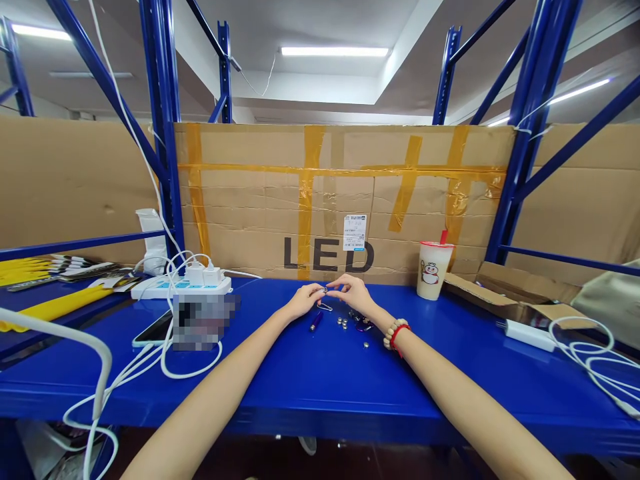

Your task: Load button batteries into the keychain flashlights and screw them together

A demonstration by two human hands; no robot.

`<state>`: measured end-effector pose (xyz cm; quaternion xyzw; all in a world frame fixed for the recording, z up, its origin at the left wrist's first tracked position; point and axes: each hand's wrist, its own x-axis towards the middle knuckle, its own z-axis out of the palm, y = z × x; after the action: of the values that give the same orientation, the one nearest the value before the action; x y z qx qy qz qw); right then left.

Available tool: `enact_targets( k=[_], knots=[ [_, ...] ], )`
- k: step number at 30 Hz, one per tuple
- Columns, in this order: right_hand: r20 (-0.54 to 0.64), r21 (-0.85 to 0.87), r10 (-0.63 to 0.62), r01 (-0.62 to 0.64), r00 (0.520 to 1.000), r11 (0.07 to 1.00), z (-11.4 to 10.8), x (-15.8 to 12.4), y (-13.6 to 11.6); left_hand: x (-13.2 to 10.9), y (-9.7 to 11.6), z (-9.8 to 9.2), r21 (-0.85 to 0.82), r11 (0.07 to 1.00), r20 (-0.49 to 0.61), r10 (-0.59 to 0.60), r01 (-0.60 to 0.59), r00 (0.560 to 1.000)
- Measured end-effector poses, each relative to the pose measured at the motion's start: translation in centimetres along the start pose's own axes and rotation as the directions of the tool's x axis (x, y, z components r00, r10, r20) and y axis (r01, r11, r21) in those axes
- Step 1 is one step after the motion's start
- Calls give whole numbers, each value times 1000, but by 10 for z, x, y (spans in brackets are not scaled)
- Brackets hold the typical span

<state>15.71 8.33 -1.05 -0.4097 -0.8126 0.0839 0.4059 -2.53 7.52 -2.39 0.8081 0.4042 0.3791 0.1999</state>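
Silvery small piece (325, 290) (shape too tiny to tell), between the two hands (303, 301) (351, 292), both pinched narrow on it

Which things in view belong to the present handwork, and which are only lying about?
Probably in the work:
small held piece
purple stick-like item
shiny little pieces

Apparently just lying about:
cup with straw
phone
power strip
open cardboard box

left grip (304, 301) + right grip (353, 293): pinching small metallic piece (325, 290) | purple tube (316, 321), silver beads (342, 323) on blue table (320, 380)
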Motion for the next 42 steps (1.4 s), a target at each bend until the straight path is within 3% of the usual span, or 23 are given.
enact_targets(
  k=[15, 21, 26, 35, 39, 42],
  knots=[
    [160, -272, 92, -46, 983, 961, 4, -6, -2, -3, -12, 0, -1, 993, -111, -115, 115, 987],
    [216, -321, 67, 6, 974, 947, 6, -7, -1, -2, -13, -2, 9, 987, -157, -156, 159, 975],
    [286, -332, 28, 72, 958, 941, 7, -7, -5, -4, -10, -5, 115, 982, -127, -131, 146, 983],
    [283, -392, 81, 38, 956, 919, -1, -9, -16, -10, -16, -8, 385, 917, -67, -80, 100, 995],
    [272, -395, 99, 17, 957, 919, -5, -10, -20, -16, -3, -11, 459, 887, -115, -7, 59, 993],
    [250, -386, 121, -16, 961, 922, -9, -10, -19, -15, 28, -25, 524, 850, -304, 119, 61, 945]
  ],
)
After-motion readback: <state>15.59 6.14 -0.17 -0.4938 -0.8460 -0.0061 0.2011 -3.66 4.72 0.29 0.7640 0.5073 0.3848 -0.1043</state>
